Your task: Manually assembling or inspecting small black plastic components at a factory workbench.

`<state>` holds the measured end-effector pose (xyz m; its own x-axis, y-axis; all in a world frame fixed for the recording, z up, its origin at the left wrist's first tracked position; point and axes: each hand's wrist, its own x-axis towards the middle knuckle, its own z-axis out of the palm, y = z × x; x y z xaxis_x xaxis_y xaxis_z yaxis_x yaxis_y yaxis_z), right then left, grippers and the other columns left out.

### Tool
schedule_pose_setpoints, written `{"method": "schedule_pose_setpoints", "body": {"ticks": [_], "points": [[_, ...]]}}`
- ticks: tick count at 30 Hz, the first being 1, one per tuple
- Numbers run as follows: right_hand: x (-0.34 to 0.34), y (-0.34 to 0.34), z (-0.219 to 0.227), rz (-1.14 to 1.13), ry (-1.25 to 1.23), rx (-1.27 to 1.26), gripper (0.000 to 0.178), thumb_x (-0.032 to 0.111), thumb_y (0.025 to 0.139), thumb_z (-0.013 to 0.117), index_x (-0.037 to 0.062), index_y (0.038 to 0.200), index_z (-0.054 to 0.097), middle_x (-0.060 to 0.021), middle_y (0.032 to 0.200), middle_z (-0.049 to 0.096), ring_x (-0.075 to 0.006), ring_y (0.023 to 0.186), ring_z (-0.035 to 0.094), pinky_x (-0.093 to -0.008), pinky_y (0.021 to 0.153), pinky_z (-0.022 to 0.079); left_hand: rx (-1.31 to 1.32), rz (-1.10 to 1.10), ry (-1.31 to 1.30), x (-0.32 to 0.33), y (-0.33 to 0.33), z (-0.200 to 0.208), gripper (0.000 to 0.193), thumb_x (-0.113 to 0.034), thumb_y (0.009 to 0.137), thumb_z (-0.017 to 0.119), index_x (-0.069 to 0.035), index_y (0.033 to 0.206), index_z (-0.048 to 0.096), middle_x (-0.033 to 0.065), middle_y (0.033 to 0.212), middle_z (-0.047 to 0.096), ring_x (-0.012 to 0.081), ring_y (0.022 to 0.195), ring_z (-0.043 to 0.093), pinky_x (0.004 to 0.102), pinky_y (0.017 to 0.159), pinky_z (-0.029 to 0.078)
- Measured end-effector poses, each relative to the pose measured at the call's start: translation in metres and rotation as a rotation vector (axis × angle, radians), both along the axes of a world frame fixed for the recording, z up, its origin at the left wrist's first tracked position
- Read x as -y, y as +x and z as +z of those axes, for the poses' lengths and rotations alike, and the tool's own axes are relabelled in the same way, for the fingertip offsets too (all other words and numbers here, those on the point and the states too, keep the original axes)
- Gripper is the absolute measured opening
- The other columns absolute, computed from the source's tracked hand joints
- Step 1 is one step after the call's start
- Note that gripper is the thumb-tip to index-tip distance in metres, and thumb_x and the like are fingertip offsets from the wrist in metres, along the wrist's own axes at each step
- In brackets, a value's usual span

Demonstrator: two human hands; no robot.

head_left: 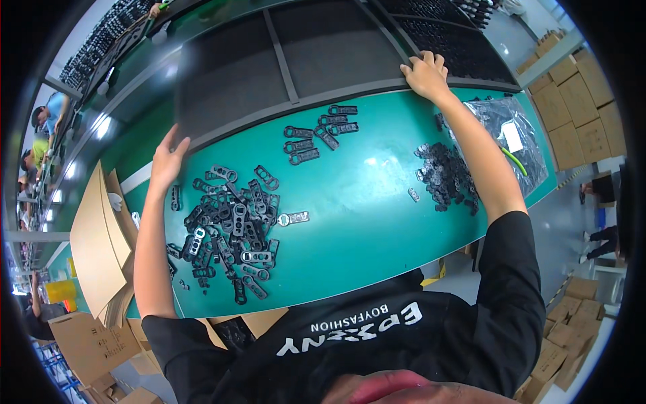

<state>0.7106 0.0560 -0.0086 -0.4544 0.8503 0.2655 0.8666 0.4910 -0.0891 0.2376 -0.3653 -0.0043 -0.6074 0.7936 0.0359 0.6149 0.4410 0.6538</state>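
A large black divided tray [336,50] lies across the far side of the green table. My left hand [169,160] holds its near left corner, with the thumb and a finger at the edge. My right hand [427,75] curls its fingers over the tray's frame farther right. Between my arms, a heap of long black plastic parts with round holes [235,222] lies at the left. Several similar parts [316,131] sit loosely grouped just below the tray. Beside my right forearm is a pile of small black pieces [444,176].
The green table [350,236] spans the space before me. A clear plastic bag [535,145] with a white label lies at the right. Cardboard sheets [101,236] stand at the left. Stacked cartons [579,101] are beyond the right edge. Other people [50,118] are at the far left.
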Motion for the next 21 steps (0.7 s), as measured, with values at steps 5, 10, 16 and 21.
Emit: {"method": "schedule_pose_setpoints", "body": {"ticks": [5,10,16,21], "points": [[-0.009,0.002,-0.007,0.036,0.222,0.064,0.046,0.042,0.104,0.064,0.0095,0.133,0.077,-0.0194,0.150,0.059,-0.0464,0.140,0.047,-0.0619,0.114,0.042,-0.079,0.033,-0.107,-0.005,0.011,0.003,0.066,-0.033,0.106,0.071,-0.010,0.165,0.052,0.0252,0.165,0.054,0.0392,0.151,0.053,0.0447,0.124,0.041],[0.024,-0.006,0.018,0.196,0.268,-0.096,0.039,0.034,0.103,0.068,0.0124,0.136,0.074,-0.0168,0.144,0.064,-0.0433,0.135,0.054,-0.0563,0.112,0.048,-0.583,0.015,0.043,-0.006,0.028,-0.003,0.051,-0.031,0.105,0.071,-0.012,0.153,0.065,0.0200,0.147,0.066,0.0395,0.137,0.060,0.0461,0.116,0.048],[0.158,-0.017,0.042,0.797,-0.181,-0.212,0.040,0.013,0.099,0.074,0.0110,0.139,0.068,-0.0156,0.125,0.073,-0.0361,0.120,0.066,-0.0484,0.107,0.053,-0.666,-0.497,0.172,-0.033,0.181,0.046,0.029,-0.028,0.097,0.079,-0.016,0.124,0.080,0.0102,0.122,0.073,0.0327,0.118,0.068,0.0456,0.103,0.056],[0.179,-0.024,0.008,0.745,-0.078,-0.285,0.050,0.011,0.098,0.076,0.0101,0.145,0.061,-0.0160,0.121,0.074,-0.0363,0.121,0.066,-0.0497,0.108,0.053,-0.549,-0.567,-0.027,-0.054,0.241,0.046,0.027,-0.026,0.096,0.080,-0.013,0.121,0.079,0.0093,0.119,0.075,0.0317,0.117,0.070,0.0456,0.102,0.057]]}}
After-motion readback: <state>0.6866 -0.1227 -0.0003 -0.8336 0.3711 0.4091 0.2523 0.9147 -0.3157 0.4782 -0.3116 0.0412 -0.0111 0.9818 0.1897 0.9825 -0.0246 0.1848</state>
